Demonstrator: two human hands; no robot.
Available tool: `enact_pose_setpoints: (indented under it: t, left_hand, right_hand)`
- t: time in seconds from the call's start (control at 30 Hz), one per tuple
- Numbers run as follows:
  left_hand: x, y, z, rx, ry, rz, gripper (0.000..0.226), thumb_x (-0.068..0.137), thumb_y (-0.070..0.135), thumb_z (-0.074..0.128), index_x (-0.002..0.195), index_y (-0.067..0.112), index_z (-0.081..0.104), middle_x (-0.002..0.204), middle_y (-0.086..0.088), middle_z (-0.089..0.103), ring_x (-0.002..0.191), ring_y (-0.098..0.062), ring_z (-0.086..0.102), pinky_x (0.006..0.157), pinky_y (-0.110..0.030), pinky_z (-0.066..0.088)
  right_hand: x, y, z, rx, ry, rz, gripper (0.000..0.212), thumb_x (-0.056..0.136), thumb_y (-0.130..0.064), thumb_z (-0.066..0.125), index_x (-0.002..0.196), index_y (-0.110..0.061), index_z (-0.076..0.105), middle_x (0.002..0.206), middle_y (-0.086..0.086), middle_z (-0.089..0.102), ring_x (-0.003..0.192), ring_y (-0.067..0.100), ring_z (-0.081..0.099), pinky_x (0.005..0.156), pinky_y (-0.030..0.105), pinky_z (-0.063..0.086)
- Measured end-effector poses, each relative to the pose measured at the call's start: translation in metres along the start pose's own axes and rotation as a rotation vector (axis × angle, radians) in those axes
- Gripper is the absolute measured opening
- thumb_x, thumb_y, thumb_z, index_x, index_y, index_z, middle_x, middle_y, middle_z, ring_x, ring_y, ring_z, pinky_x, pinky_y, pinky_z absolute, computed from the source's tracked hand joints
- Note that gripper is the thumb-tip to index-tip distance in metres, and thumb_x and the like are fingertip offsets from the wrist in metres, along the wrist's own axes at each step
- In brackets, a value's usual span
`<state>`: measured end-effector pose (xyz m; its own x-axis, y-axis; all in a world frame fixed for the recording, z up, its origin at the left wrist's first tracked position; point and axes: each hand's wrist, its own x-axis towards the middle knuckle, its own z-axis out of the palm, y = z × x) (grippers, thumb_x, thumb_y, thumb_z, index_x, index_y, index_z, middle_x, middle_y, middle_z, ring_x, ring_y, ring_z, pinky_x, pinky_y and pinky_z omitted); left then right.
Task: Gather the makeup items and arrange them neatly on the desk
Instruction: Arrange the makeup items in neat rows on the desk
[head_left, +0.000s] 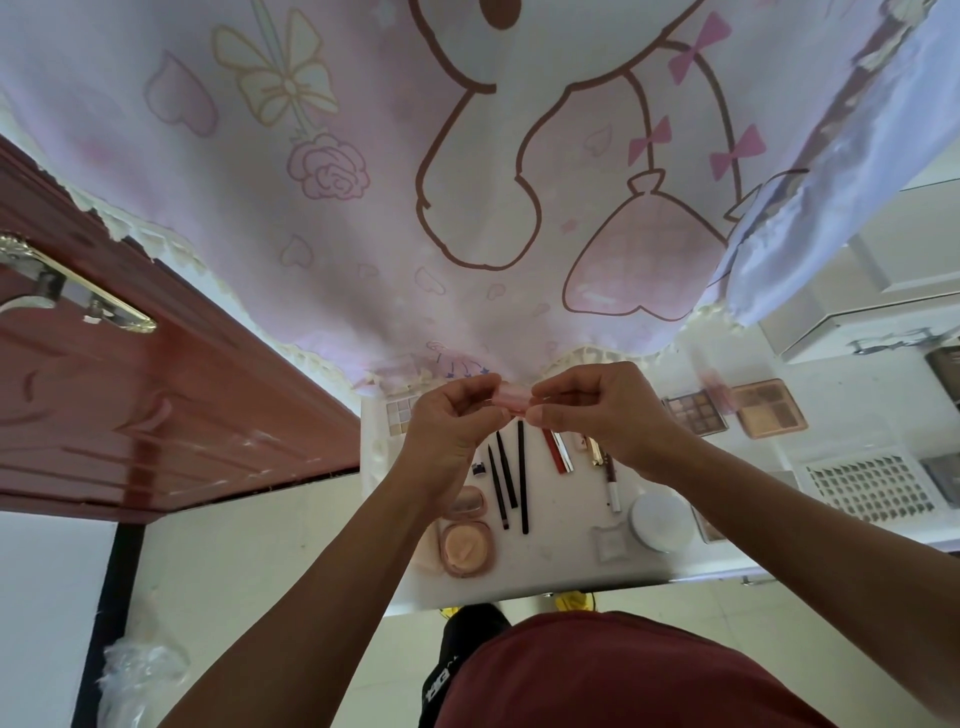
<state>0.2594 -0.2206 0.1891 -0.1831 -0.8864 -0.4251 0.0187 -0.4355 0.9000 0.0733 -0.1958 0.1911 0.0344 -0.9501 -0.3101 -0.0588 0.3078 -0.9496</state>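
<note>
A small pink item is held up over the back edge of the white desk, approx. mid-width. It's pinched at one end by the left hand and at the other by the right hand, both w/ fingers curled round it. What it is exactly can't be told, as most of it is hidden by fingers; nor whether it's being opened, closed or just checked

Progress, as judged: a good part looks done
- three black pencils are laid side by side, roughly parallel, mid-desk
- just to their right a red tube and a brown pencil w/ white cap are lined up in much the same direction
- an open pink compact is set at front left
- a white round jar is set at front right, w/ a small clear dish just beside it
- a pale palette lies at back left, partly behind the left hand
- a dark-toned palette and a pink-cased palette lie at back right, near each other but not squared up

Left to do, prob.: the pink item is not yet placed, so a slot in the tube row is needed. The back-right palettes could be straightened. Things are seen beside the white perforated basket at far right, but are cut off by the frame edge, so whether they're makeup to be gathered can't be told
</note>
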Motion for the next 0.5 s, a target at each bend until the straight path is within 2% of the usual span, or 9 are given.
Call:
enact_pose_setpoints:
  t: [0.07,0.2,0.3,0.4,0.5]
  left_hand:
    - [-0.0013,-0.0008,0.001,-0.027,0.008,-0.013,0.039,0.075,-0.006,0.069,0.111,0.008,0.065,0.1,-0.011,0.072,0.097,-0.025,0.067,0.1,-0.042,0.048]
    - [-0.0053,0.0005,0.0025,-0.081,-0.007,-0.028,0.036,0.083,-0.015,0.058,0.113,0.005,0.062,0.1,-0.011,0.07,0.094,-0.023,0.067,0.103,-0.043,0.046]
    - [-0.0062,0.0004,0.0025,-0.08,-0.011,-0.02,0.034,0.083,-0.009,0.062,0.111,0.009,0.064,0.106,-0.013,0.07,0.1,-0.025,0.066,0.104,-0.044,0.046]
    - [-0.0064,0.0001,0.0041,-0.055,0.001,-0.004,0.034,0.076,0.003,0.068,0.109,0.013,0.065,0.111,-0.015,0.069,0.107,-0.027,0.066,0.103,-0.042,0.048]
    - [-0.0053,-0.0002,0.0034,-0.018,-0.011,0.015,0.036,0.074,0.009,0.072,0.109,0.014,0.065,0.112,-0.015,0.069,0.108,-0.028,0.065,0.103,-0.045,0.047]
  right_hand:
    - [-0.0011,0.0008,0.0019,-0.017,0.019,-0.013,0.028,0.068,-0.012,0.086,0.093,-0.012,0.075,0.082,0.002,0.076,0.077,0.011,0.073,0.068,0.015,0.052]
    - [-0.0025,-0.0001,0.0029,-0.057,0.034,-0.043,0.025,0.067,-0.014,0.088,0.089,-0.018,0.076,0.08,0.0,0.076,0.075,0.006,0.07,0.068,0.015,0.053]
    - [-0.0027,-0.0016,0.0027,-0.071,0.039,-0.056,0.023,0.067,-0.016,0.088,0.086,-0.021,0.076,0.08,-0.002,0.076,0.075,0.006,0.07,0.068,0.014,0.052]
    - [-0.0022,-0.0019,0.0027,-0.059,0.037,-0.061,0.021,0.067,-0.016,0.087,0.085,-0.02,0.077,0.083,0.002,0.076,0.078,0.012,0.071,0.072,0.018,0.056]
    - [-0.0023,-0.0016,0.0025,-0.072,0.025,-0.054,0.023,0.068,-0.015,0.087,0.089,-0.017,0.077,0.084,0.006,0.076,0.078,0.015,0.071,0.073,0.02,0.056]
